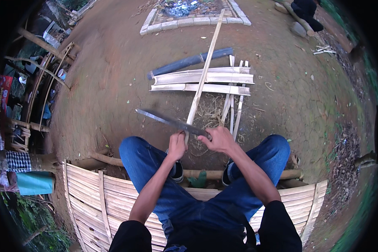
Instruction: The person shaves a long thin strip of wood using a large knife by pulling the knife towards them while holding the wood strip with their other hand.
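My left hand (177,146) is closed around the near end of a long, pale bamboo strip (206,67), which runs away from me over the ground. In my right hand (221,140) is the handle of a machete (166,120), mostly covered by the fingers. Its long metal blade points left and crosses the strip just beyond my left hand. Whether the edge bites into the bamboo I cannot tell. Beyond the blade lie split bamboo halves (206,78) and a dark bluish pole (187,65). Thin strips (239,111) lie beneath them, with curled shavings (212,110) alongside.
I sit on a bamboo-slat bench (86,189), knees apart on either side of the work. Ahead is a stone-edged bed (168,26) with ash. A person in dark clothes (305,13) is at the upper right, near a rock (298,29). Bamboo racks (42,84) stand left.
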Motion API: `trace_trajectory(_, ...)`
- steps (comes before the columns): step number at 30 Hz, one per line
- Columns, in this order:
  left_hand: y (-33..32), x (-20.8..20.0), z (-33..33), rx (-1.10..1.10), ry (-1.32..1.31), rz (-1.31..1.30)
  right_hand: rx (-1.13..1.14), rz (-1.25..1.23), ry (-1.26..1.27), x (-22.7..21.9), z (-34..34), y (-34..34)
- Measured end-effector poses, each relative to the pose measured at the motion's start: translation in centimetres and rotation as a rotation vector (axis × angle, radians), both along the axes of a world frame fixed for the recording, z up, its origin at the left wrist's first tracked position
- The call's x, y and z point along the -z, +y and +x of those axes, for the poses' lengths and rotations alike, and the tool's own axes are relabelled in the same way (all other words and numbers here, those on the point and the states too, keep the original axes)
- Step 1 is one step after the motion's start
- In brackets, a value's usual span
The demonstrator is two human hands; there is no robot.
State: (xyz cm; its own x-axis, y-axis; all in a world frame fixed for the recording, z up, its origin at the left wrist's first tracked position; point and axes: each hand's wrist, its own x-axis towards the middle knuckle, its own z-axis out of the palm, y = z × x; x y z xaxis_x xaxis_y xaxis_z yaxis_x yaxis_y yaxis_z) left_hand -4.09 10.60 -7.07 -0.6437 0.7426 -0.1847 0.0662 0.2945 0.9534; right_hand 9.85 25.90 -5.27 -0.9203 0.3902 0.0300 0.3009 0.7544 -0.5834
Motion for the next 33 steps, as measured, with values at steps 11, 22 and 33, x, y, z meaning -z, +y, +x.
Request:
trace_trajectory(11, 0.0, -0.4, -0.4, 0.05, 0.142, 0.016, 0.045, -0.049, -0.041, -0.9, 0.0, 0.9)
trace_trajectory(22, 0.0, 1.1, -1.4, 0.109, 0.3, 0.094, 0.106, 0.035, -0.025, -0.3, -0.2, 0.6)
trace_trajectory(33, -0.3, -0.9, -0.3, 0.085, 0.023, 0.017, 0.229, 0.076, 0.04, -0.5, 0.0, 2.1)
